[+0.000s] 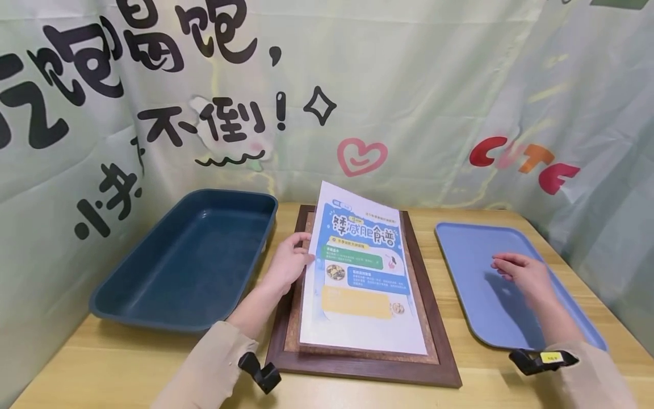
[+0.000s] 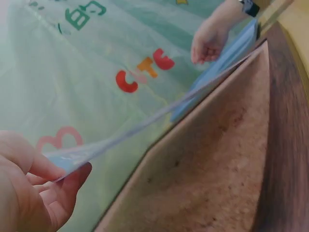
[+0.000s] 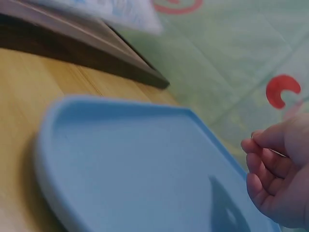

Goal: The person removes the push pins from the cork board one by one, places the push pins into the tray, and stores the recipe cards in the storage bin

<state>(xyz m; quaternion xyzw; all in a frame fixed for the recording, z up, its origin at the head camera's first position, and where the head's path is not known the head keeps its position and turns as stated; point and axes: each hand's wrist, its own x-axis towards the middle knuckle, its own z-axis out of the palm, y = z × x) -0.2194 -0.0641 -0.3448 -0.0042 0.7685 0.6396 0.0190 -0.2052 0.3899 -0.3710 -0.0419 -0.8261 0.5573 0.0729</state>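
Observation:
A printed paper poster (image 1: 357, 284) with a blue-and-white diet-recipe design lies over a wood-framed cork board (image 1: 429, 318). My left hand (image 1: 288, 261) pinches the poster's left edge between thumb and fingers. In the left wrist view, that edge is raised and the sheet bows above the bare cork (image 2: 207, 169). My right hand (image 1: 526, 278) hovers over a light blue tray (image 1: 460, 250) on the right. Its fingers are curled, with the thumb tip against the index finger, as the right wrist view shows. Nothing shows between them there.
A deep dark-teal bin (image 1: 184, 272) stands left of the board on the wooden table (image 1: 327, 392). Behind and at both sides hangs a pale green cloth (image 1: 424, 102) with printed lettering. Black wrist mounts sit on both beige sleeves (image 1: 209, 363).

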